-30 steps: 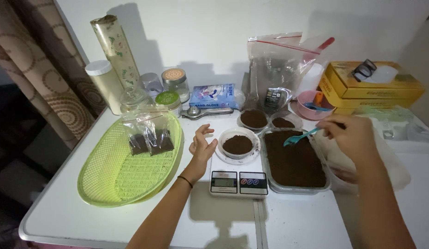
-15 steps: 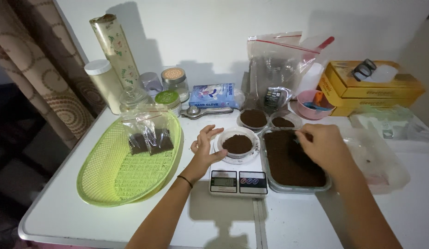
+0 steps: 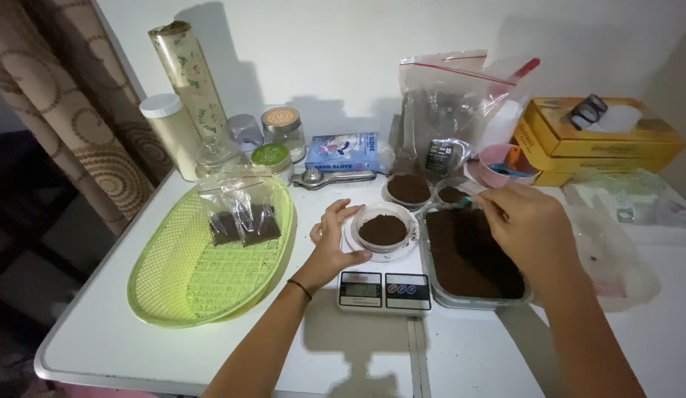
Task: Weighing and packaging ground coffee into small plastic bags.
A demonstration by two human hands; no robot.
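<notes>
1. At the centre of the white table, the left hand is cupping, fingers loosely spread, the rim of a small clear round cup of brown powder sitting on a white digital scale.
2. The right hand is pinching a teal spoon handle over a rectangular clear tray of brown powder.
3. Judgement: steadying the cup and adding powder in small amounts is advisable.
4. The green oval mesh basket is holding two small filled bags.

Both forearms are bare, no sleeves, and the left hand wears a thin dark band at the wrist.
</notes>
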